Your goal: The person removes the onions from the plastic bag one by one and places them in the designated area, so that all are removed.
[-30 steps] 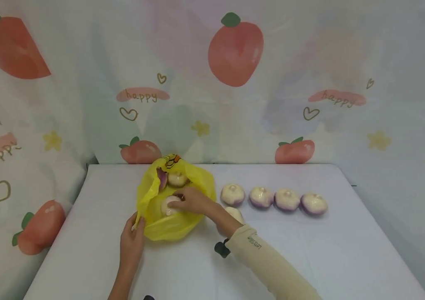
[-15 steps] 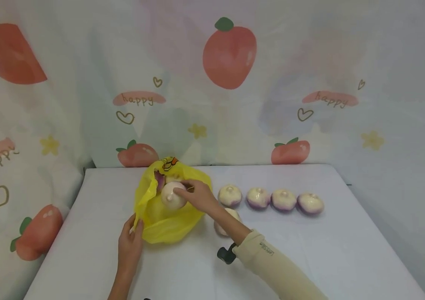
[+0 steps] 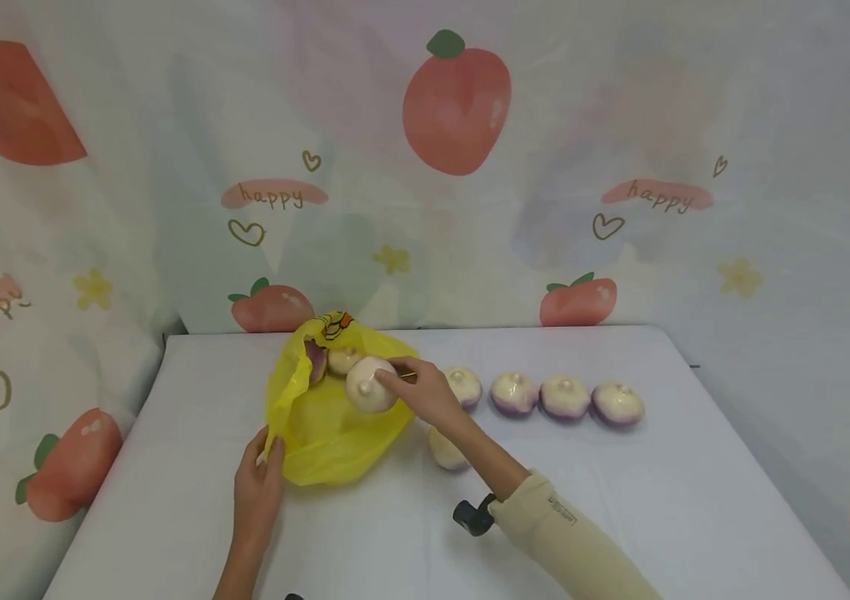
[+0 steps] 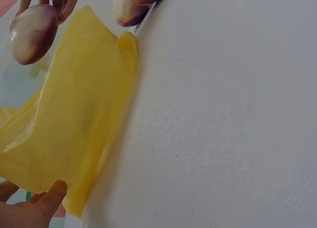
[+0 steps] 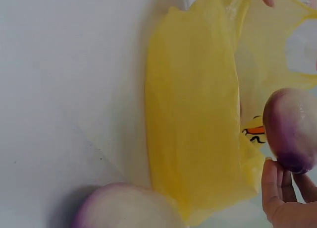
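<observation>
My right hand pinches a white and purple turnip between thumb and fingers, raised over the right part of a yellow plastic bag's mouth. In the right wrist view the turnip's purple end points down toward the fingertips. My left hand grips the left edge of the yellow bag, its thumb lying against the plastic in the left wrist view. Inside the opened bag, toward the back, are a purple-sided turnip and a paler one.
Several turnips stand in a row right of the bag, the far one at the right end. Another turnip sits nearer, partly behind my right forearm. A white cloth covers the table; a printed curtain hangs behind.
My right hand has lifted the turnip from inside the bag and moved it up and to the right. My left hand keeps its grip on the bag's edge.
</observation>
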{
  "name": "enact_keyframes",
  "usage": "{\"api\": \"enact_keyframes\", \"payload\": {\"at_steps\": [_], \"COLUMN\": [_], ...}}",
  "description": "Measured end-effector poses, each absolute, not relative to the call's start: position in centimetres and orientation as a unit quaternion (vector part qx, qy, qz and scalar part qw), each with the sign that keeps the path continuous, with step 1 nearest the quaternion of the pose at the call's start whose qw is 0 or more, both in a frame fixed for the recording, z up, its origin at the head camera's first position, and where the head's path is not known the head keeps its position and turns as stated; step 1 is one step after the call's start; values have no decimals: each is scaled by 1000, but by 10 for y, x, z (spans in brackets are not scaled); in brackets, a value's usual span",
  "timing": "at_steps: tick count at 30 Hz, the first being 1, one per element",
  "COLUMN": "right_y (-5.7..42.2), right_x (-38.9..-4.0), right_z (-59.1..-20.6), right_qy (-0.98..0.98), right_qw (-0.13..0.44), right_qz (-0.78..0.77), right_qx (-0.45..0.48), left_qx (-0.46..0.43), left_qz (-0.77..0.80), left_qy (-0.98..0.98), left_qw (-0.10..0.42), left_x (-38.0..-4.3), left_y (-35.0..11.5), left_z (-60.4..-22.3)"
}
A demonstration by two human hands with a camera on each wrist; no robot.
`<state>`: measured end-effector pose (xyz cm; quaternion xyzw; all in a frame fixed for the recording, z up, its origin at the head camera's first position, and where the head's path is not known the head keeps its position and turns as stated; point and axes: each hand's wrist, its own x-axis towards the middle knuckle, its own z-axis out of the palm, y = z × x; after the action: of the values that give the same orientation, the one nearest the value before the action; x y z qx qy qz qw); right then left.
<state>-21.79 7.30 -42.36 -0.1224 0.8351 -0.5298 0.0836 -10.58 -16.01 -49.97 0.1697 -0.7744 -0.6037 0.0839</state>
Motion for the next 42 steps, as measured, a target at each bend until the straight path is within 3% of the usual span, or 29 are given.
{"api": "enact_keyframes", "payload": {"at_steps": [27,42], "right_y": [147,207], "right_x": [-210,-198], "right_z": [-436,-449], "right_qy": [805,795], "right_qw": [37,78], "right_qz": [-592,-601], "right_qx": [-17,3], "left_qx": [173,161], "left_qz": [-618,-619], "left_qy": [-764,-765], "left_qw": [74,82], "left_x": [-106,-108], "left_y": [-161,-160], "left_z": [-500,-504]}}
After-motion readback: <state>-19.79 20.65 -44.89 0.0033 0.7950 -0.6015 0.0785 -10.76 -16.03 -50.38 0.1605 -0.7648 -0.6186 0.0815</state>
